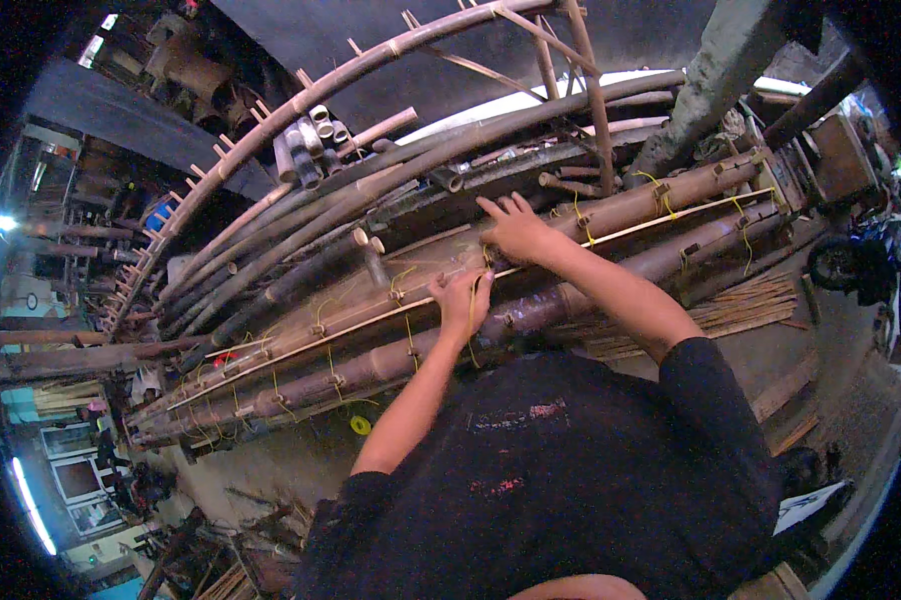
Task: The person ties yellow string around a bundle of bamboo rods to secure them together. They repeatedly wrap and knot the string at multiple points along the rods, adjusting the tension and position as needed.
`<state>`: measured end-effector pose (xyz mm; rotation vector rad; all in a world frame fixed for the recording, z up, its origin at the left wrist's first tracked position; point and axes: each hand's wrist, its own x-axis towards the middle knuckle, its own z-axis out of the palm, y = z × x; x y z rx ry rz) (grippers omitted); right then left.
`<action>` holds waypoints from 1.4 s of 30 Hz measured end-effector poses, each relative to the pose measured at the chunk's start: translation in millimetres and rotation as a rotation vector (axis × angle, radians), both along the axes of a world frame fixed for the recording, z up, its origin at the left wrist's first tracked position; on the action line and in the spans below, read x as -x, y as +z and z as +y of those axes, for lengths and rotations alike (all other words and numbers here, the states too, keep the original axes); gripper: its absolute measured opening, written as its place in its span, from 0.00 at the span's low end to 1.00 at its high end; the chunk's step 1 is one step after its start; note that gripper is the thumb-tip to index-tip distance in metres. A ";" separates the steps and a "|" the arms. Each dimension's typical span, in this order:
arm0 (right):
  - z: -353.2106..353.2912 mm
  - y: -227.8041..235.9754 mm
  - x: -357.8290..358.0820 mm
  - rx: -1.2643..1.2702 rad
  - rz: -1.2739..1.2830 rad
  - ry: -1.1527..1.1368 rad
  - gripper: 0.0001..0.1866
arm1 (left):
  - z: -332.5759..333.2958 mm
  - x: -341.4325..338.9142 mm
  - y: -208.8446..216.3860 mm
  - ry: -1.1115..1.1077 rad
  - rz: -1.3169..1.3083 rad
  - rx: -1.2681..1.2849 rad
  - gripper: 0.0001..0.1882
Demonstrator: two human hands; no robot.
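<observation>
Two long brown bamboo poles lie side by side in front of me, a far pole (626, 208) and a near pole (376, 360). Short pegs and ties of yellow cord (410, 335) stand along both. Between them runs a thin pale strip (631, 232). My left hand (461, 298) is at the strip near the middle, thumb and fingers pinched on a yellow cord whose length hangs past the wrist. Just beyond it, my right hand (521, 232) is over the far pole beside a peg, with its upper fingers stretched apart. Its palm side is hidden.
Behind the poles are stacked long bamboo poles (411, 165) and a curved pegged bamboo frame (316, 95). Thin split strips (741, 308) lie on the floor at the right. A yellow roll (361, 426) is below the near pole. A thick slanting post (706, 85) stands at the upper right.
</observation>
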<state>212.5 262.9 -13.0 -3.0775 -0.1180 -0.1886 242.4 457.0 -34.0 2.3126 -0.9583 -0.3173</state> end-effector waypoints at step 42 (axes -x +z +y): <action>75.6 19.0 72.8 -0.693 -0.156 -0.389 0.12 | 30.1 -22.5 38.3 -0.472 -0.039 0.293 0.17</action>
